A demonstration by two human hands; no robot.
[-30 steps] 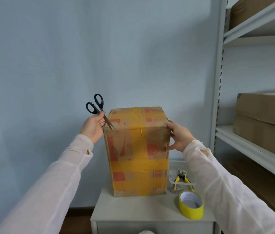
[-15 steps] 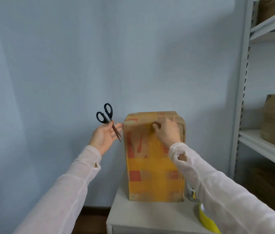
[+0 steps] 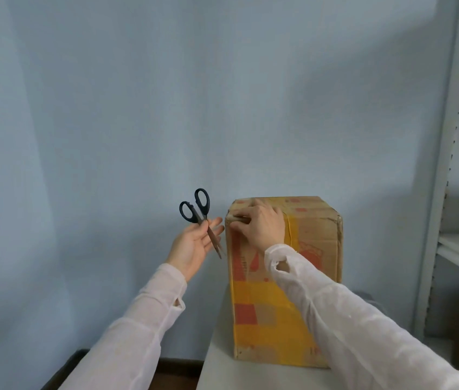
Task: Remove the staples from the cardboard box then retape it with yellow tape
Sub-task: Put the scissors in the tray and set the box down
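The cardboard box [image 3: 315,257] stands upright on the white tabletop [image 3: 217,364]. It is worn and brown, with broad bands of yellow tape [image 3: 262,296] across its front and one strip running up over the top, and its red printing is too blurred for me to read. The right hand [image 3: 263,225] sits at its top front edge near the left corner, fingers [image 3: 239,220] curled and gripping that edge. Just beside the box, the left hand [image 3: 193,247] pinches black-handled scissors [image 3: 202,213] between thumb and nearly straight fingers, blades closed and pointing down.
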